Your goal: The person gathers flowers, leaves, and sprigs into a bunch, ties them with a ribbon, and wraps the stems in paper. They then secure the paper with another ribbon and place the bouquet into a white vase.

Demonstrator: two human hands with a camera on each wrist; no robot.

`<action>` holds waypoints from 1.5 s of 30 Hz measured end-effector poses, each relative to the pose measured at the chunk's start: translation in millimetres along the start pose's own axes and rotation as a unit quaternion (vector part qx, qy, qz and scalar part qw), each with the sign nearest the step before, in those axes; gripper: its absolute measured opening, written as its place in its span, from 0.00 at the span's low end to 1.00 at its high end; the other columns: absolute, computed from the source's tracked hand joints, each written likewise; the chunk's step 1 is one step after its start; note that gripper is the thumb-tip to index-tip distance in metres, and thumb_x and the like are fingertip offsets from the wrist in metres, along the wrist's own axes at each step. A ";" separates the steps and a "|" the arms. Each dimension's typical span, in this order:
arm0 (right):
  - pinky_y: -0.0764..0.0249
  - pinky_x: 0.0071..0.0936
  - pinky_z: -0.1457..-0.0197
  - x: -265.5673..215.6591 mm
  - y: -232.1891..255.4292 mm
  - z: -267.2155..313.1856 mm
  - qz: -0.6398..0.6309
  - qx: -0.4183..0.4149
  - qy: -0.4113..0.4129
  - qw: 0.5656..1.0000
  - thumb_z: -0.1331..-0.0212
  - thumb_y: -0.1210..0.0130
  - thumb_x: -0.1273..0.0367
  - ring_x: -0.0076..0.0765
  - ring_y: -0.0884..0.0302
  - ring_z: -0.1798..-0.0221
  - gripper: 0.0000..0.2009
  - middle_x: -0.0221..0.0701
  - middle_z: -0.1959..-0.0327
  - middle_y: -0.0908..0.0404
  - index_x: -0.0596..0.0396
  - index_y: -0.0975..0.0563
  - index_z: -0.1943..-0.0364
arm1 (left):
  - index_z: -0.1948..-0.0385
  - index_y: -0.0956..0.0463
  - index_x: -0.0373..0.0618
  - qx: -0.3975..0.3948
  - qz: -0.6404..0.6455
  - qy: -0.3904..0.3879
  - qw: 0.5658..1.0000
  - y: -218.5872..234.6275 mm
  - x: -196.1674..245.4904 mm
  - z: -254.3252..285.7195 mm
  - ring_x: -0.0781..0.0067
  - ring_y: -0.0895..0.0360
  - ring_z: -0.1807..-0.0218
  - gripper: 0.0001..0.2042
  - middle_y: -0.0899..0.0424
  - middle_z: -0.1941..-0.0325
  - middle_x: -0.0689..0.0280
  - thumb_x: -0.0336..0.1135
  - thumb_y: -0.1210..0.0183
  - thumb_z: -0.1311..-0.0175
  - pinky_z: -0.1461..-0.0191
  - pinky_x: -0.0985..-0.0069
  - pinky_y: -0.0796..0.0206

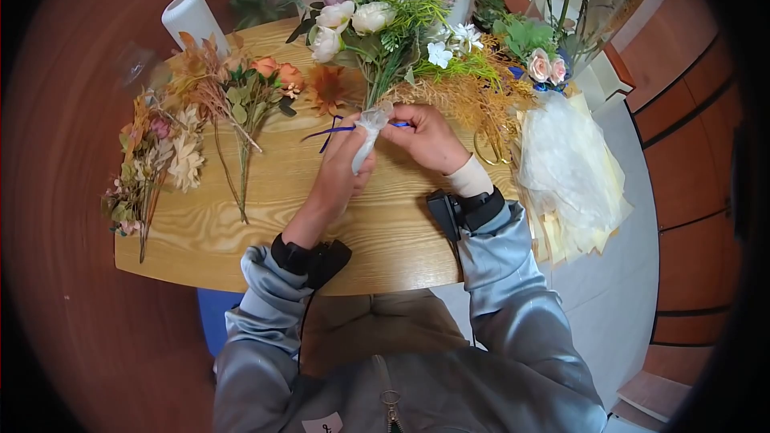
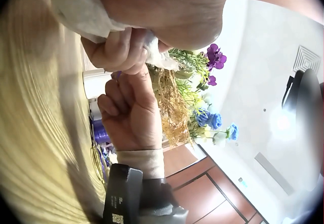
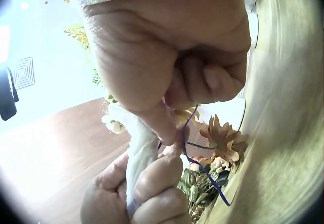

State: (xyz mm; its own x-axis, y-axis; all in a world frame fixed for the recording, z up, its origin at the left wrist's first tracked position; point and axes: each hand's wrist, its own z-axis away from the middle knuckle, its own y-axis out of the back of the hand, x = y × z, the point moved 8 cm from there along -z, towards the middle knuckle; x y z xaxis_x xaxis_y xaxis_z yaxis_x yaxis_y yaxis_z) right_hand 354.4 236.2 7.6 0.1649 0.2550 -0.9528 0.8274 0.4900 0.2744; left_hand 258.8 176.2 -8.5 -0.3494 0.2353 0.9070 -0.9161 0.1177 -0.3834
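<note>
The left hand (image 1: 333, 175) grips the white wrapping (image 1: 366, 144) around the stem end of a bouquet (image 1: 374, 18). White peonies, green sprigs and pink spikes make up the bouquet, which points away from the body. On the right side of the wrapped stems, the right hand (image 1: 433, 141) has its fingers curled in and pinches a thin blue ribbon (image 3: 215, 186). One loose ribbon tail sticks out to the left, past the left hand. In the right wrist view the left fingers (image 3: 161, 181) wrap the white bundle, with the right fingertips close above them.
Artificial flower stems (image 1: 245, 112) in orange and cream lie on the table's left. A white vase (image 1: 192, 20) stands behind them. Dried golden foliage (image 1: 473, 104) lies right of the bouquet, near a stack of white wrapping sheets (image 1: 565, 164). The wooden table (image 1: 385, 248) has a curved front edge.
</note>
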 end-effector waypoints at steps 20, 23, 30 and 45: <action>0.39 0.19 0.77 23.0 -13.0 -0.2 -0.006 -0.087 -0.028 0.996 0.44 0.50 0.64 0.16 0.38 0.80 0.11 0.20 0.83 0.29 0.59 0.23 0.73 | 0.65 0.33 0.42 0.114 -0.040 -0.079 0.990 29.3 -10.2 -12.9 0.85 0.41 0.78 0.10 0.37 0.81 0.72 0.38 0.59 0.37 0.74 0.86 0.47; 0.36 0.23 0.76 8.1 1.3 7.4 0.179 -0.056 -0.030 0.982 0.47 0.48 0.64 0.23 0.33 0.81 0.11 0.29 0.83 0.26 0.58 0.24 0.74 | 0.63 0.33 0.41 0.140 -0.125 -0.100 0.977 40.2 -17.0 -21.8 0.76 0.36 0.75 0.11 0.33 0.79 0.65 0.38 0.59 0.37 0.71 0.80 0.42; 0.33 0.30 0.75 -59.7 -6.4 15.1 0.292 0.043 0.046 0.954 0.52 0.47 0.67 0.39 0.28 0.79 0.07 0.37 0.81 0.26 0.56 0.23 0.75 | 0.59 0.34 0.43 0.204 -0.292 -0.124 0.926 42.7 -16.1 -21.6 0.43 0.30 0.62 0.14 0.25 0.66 0.49 0.41 0.62 0.39 0.59 0.59 0.39; 0.28 0.38 0.71 -68.0 -62.2 -59.4 0.587 0.035 0.083 0.805 0.57 0.52 0.70 0.47 0.24 0.74 0.07 0.43 0.80 0.24 0.56 0.24 0.81 | 0.56 0.38 0.44 0.201 -0.423 -0.093 0.879 30.2 -10.6 -14.3 0.40 0.29 0.66 0.16 0.25 0.70 0.45 0.43 0.64 0.39 0.61 0.52 0.39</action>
State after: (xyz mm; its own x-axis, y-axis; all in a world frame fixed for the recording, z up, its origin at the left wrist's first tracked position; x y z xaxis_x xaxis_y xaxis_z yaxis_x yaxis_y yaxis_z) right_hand 259.9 237.9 63.1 0.7852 0.6192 -0.0105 0.1830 -0.2158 0.9591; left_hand 237.7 191.0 -32.2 0.4977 0.0621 0.8651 -0.8463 -0.1839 0.5000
